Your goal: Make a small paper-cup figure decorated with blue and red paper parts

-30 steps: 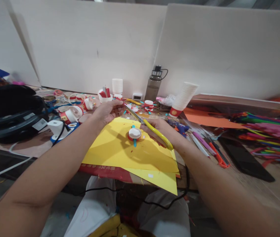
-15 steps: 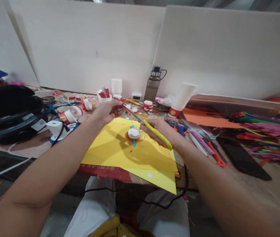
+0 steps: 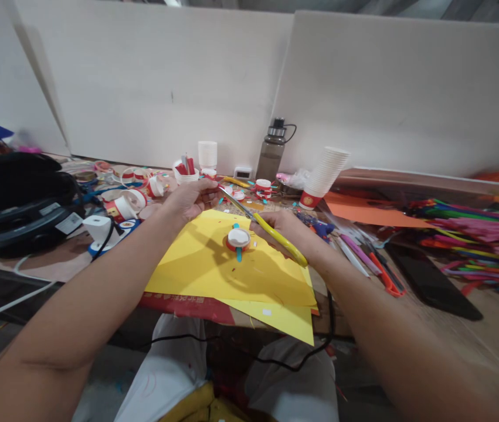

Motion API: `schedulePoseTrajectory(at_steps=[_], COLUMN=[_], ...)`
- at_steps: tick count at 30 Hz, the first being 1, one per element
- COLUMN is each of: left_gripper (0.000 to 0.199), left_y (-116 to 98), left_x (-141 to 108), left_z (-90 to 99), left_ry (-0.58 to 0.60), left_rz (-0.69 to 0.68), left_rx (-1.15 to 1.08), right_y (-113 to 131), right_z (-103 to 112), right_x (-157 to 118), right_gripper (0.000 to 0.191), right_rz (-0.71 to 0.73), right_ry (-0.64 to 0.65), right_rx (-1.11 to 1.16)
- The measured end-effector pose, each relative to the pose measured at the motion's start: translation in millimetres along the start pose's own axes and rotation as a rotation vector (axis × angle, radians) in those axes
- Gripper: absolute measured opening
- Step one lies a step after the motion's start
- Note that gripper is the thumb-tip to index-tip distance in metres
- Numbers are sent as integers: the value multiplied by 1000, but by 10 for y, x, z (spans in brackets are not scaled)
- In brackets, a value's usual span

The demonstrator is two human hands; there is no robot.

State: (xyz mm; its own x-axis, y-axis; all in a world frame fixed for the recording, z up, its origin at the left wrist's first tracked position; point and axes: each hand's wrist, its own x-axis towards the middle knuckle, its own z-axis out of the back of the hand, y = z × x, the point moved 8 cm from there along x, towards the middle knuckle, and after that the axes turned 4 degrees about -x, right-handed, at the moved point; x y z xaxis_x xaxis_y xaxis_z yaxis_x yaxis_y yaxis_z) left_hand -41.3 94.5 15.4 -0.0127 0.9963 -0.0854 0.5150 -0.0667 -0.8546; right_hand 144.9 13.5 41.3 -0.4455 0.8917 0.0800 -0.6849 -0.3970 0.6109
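My right hand (image 3: 279,225) is closed around yellow-handled scissors (image 3: 282,240), whose metal blades point up and left toward my left hand. With fingertips pinched together, my left hand (image 3: 194,198) holds a tiny red piece (image 3: 220,186) at the blade tips; its exact kind is too small to make out. Below and between both hands, a small red-and-white cup piece (image 3: 238,238) with blue-green tabs at top and bottom lies on yellow paper sheets (image 3: 196,266). Little red and white scraps are scattered on the paper.
Stacked paper cups (image 3: 325,176), a water bottle (image 3: 271,151) and a cup of red sticks (image 3: 186,170) stand at the back. Cut cup pieces (image 3: 124,208) and a white plug (image 3: 98,227) lie left. A phone (image 3: 434,281), pens and pipe cleaners (image 3: 486,234) lie right.
Almost nothing differs. Both hands, the scissors and the small red piece keep nearly the same place; the view has shifted very slightly.
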Motion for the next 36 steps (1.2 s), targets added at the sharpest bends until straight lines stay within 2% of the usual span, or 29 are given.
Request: schedulePoseTrajectory(at_steps=[5,14,18,21,24,28,31,36], left_gripper=[11,7,5,4,4,9,15,17], left_y=[15,-57,-76,-58,4,89,131,186], left_x=[20,12,23,19,-32,-147,-203,-230], left_z=[-16,31,15,-28,-139,-283,-346,-384], left_ry=[46,-15,9,69,196,349,428,484], left_rz=[0,-62,-69,-72,-34,26,40,38], left_rx=[-23,11,-17,11,48,113,183,244], right_y=[9,33,-147,-300,-461,-625,-630,-632], right_z=[3,38,107,155,135,105,72,15], right_x=[-25,-19,24,56,69,41,43,50], right_gripper=[35,35,33,31,28,35,38,38], right_rz=[-12,107,14,-86,-222,-405,-410,-409], right_ry=[15,9,-32,-94,-97,-102,-101,-23], right_rx=[-17,-116,-175,-311,-504,-657,-699,-748])
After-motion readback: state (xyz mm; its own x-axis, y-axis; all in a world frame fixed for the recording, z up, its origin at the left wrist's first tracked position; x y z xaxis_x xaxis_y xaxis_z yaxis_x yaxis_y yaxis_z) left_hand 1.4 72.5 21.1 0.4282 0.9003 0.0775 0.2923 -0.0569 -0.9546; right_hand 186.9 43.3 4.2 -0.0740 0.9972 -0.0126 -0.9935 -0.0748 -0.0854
